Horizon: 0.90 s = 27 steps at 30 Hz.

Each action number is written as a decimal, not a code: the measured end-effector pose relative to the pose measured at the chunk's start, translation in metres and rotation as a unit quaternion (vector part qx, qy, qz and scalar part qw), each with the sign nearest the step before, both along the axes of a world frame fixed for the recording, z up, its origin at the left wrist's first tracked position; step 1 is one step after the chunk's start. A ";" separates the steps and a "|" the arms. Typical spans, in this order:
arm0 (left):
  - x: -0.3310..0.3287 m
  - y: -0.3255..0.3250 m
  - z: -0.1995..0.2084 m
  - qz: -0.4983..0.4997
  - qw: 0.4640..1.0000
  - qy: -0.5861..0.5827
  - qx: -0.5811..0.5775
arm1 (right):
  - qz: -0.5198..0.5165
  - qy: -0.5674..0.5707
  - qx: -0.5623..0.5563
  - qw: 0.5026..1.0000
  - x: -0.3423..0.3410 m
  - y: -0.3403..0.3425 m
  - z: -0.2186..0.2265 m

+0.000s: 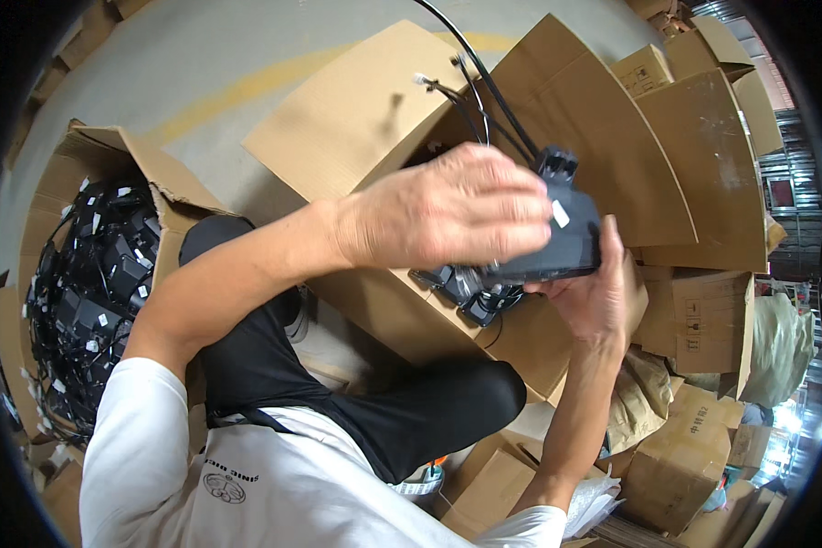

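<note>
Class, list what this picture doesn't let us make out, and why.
Head view:
Right hand: some fingers, hidden behind the black device.
Device: left part, covered by the blurred left hand.
Black cable: upper end, cut off by the top edge.
Black parts, left: lower ones under others.

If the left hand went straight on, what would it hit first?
Probably the black device in the right hand; the left hand overlaps it in view and may be touching it.

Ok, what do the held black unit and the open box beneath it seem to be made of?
Black unit: probably moulded plastic, matte, judging by its dull, even surface.
Open box: likely cardboard, uncoated-looking, going by its plain brown, folded flaps.
</note>
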State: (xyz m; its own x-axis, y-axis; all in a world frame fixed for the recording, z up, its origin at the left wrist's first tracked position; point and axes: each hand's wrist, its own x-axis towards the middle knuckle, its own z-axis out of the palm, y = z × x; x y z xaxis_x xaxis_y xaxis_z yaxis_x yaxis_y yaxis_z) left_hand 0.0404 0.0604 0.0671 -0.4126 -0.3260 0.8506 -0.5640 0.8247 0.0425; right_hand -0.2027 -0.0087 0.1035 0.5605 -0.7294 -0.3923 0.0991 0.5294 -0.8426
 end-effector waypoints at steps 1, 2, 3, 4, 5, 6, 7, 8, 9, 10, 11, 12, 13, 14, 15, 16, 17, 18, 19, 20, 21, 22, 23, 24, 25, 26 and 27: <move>-0.005 0.001 -0.008 -0.002 1.000 -0.004 0.017 | 0.015 -0.008 0.026 1.000 -0.007 -0.010 -0.019; -0.009 -0.001 -0.016 -0.004 1.000 -0.007 0.027 | 0.084 -0.029 0.024 0.996 -0.025 -0.025 -0.038; -0.007 -0.004 -0.021 0.019 0.997 -0.029 0.063 | 0.052 -0.019 0.021 0.998 -0.027 -0.026 -0.054; -0.003 -0.006 -0.025 0.042 0.993 -0.052 0.100 | 0.020 -0.009 0.018 1.000 -0.028 -0.029 -0.067; 0.006 -0.012 -0.026 0.121 0.983 -0.071 0.122 | 0.032 -0.020 -0.013 0.999 -0.028 -0.034 -0.074; 0.021 -0.016 -0.027 0.203 0.964 -0.092 0.146 | 0.014 0.015 -0.064 0.998 -0.015 -0.031 -0.075; 0.038 -0.018 -0.029 0.291 0.931 -0.123 0.184 | 0.028 0.061 -0.110 0.992 -0.006 -0.035 -0.089; 0.050 -0.019 -0.029 0.326 0.915 -0.105 0.211 | 0.038 0.111 -0.160 0.980 -0.002 -0.042 -0.102; 0.059 -0.017 -0.029 0.351 0.904 -0.089 0.229 | 0.077 0.207 -0.164 0.961 0.001 -0.047 -0.125; 0.062 -0.018 -0.029 0.368 0.894 -0.069 0.245 | 0.111 0.226 -0.172 0.952 0.003 -0.049 -0.162; 0.064 -0.015 -0.032 0.372 0.890 -0.074 0.254 | 0.182 0.293 -0.176 0.922 0.021 -0.040 -0.177; 0.060 -0.016 -0.032 0.343 0.894 -0.086 0.274 | 0.224 0.336 -0.185 0.896 0.029 -0.031 -0.203; 0.049 -0.022 -0.031 0.308 0.901 -0.093 0.290 | 0.247 0.351 -0.220 0.876 0.016 -0.025 -0.255; 0.048 -0.019 -0.030 0.294 0.899 -0.103 0.309 | 0.286 0.355 -0.355 0.816 0.030 -0.012 -0.274; 0.044 -0.020 -0.032 0.288 0.900 -0.105 0.310 | 0.303 0.329 -0.351 0.823 0.036 0.001 -0.299; 0.044 -0.022 -0.036 0.282 0.901 -0.108 0.312 | 0.299 0.334 -0.370 0.814 0.044 0.013 -0.312; 0.045 -0.021 -0.038 0.284 0.898 -0.110 0.316 | 0.310 0.333 -0.370 0.810 0.053 0.017 -0.322; 0.046 -0.022 -0.039 0.289 0.896 -0.113 0.318 | 0.319 0.334 -0.370 0.806 0.061 0.018 -0.331; 0.046 -0.023 -0.041 0.291 0.894 -0.116 0.320 | 0.320 0.333 -0.368 0.807 0.066 0.020 -0.338; 0.047 -0.022 -0.041 0.291 0.893 -0.118 0.323 | 0.326 0.358 -0.381 0.788 0.072 0.022 -0.345; 0.048 -0.021 -0.039 0.286 0.893 -0.112 0.329 | 0.330 0.384 -0.394 0.767 0.075 0.023 -0.350; 0.049 -0.021 -0.038 0.279 0.894 -0.104 0.336 | 0.329 0.384 -0.392 0.768 0.075 0.025 -0.354; 0.049 -0.020 -0.037 0.280 0.892 -0.103 0.339 | 0.311 0.370 -0.401 0.778 0.072 0.029 -0.354; 0.048 -0.020 -0.037 0.276 0.895 -0.084 0.340 | 0.291 0.356 -0.410 0.788 0.069 0.032 -0.355; 0.047 -0.019 -0.037 0.272 0.898 -0.065 0.340 | 0.294 0.357 -0.408 0.788 0.065 0.033 -0.355; 0.046 -0.019 -0.037 0.271 0.898 -0.063 0.341 | 0.293 0.355 -0.405 0.790 0.061 0.033 -0.352; 0.045 -0.019 -0.036 0.272 0.900 -0.064 0.336 | 0.292 0.354 -0.402 0.792 0.057 0.032 -0.350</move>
